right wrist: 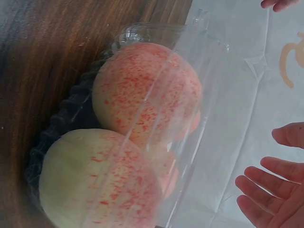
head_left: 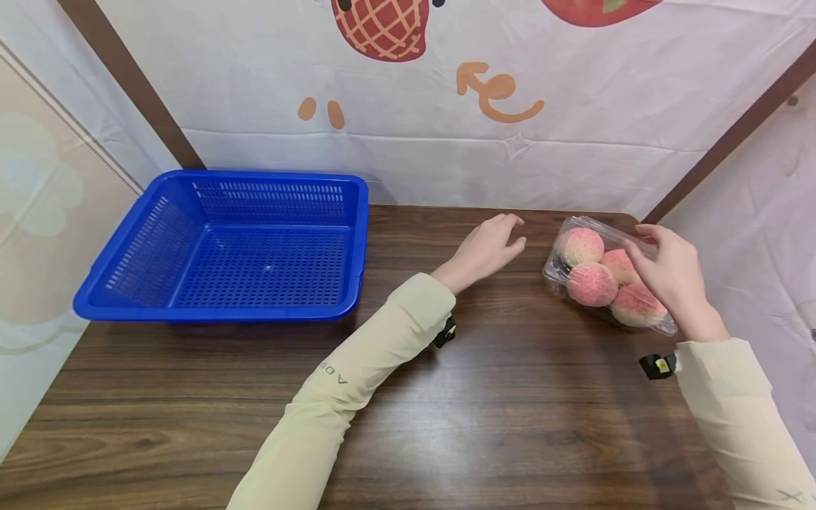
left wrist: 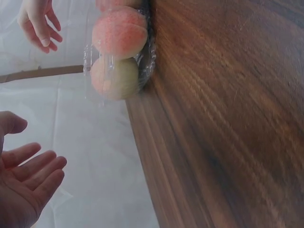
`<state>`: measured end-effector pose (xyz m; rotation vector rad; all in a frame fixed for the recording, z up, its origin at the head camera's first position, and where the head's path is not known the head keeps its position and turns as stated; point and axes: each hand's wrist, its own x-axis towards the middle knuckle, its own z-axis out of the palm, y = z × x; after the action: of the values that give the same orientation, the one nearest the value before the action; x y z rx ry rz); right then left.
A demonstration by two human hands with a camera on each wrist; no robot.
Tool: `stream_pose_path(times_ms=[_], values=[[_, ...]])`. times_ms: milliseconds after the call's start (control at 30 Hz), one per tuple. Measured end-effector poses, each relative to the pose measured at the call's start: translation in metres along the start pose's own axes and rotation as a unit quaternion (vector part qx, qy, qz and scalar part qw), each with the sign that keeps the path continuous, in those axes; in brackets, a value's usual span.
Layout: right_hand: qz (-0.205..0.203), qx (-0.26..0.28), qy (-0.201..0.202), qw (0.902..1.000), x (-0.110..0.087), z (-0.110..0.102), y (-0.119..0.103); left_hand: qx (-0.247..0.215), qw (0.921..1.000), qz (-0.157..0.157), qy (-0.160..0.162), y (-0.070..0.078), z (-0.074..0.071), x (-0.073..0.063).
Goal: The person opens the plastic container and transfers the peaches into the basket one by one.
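Clear plastic is used for the clamshell box, packed with four peaches and set at the far right of the wooden table. Nothing is gripped: the right hand is held at the box's right end, fingers spread; the left hand is held to its left, thumb apart. Thin walls may flex, so low support from both ends would be advised. No label can be read; "AD" seems printed on the left sleeve.

Glossy clear plastic box, wood-grain table
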<state>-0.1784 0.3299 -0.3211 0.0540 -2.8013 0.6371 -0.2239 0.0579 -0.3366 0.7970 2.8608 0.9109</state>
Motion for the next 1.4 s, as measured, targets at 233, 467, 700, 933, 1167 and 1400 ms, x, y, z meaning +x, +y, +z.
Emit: stream_pose_path(times_ms=[233, 467, 700, 933, 1167, 1400], values=[[0.015, 0.003, 0.021, 0.9997, -0.007, 0.0, 0.004, -0.019, 0.9998, -0.008, 0.002, 0.002, 0.009, 0.0], [0.025, 0.01, 0.056, 0.9981, -0.014, 0.003, 0.01, -0.026, 0.9994, -0.021, 0.004, 0.002, 0.016, 0.001], [0.046, 0.016, 0.081, 0.9955, -0.02, 0.004, 0.014, -0.05, 0.9982, -0.034, 0.007, 0.003, 0.023, 0.002], [0.078, 0.029, 0.11, 0.9904, -0.026, 0.007, 0.02, -0.057, 0.9977, -0.033, 0.018, 0.002, 0.03, 0.003], [0.104, 0.038, 0.143, 0.9836, -0.033, 0.009, 0.024, -0.07, 0.9964, -0.043, 0.016, 0.001, 0.037, 0.004], [0.124, 0.05, 0.159, 0.9781, -0.038, 0.01, 0.03, -0.1, 0.9939, -0.042, 0.022, 0.002, 0.045, 0.005]])
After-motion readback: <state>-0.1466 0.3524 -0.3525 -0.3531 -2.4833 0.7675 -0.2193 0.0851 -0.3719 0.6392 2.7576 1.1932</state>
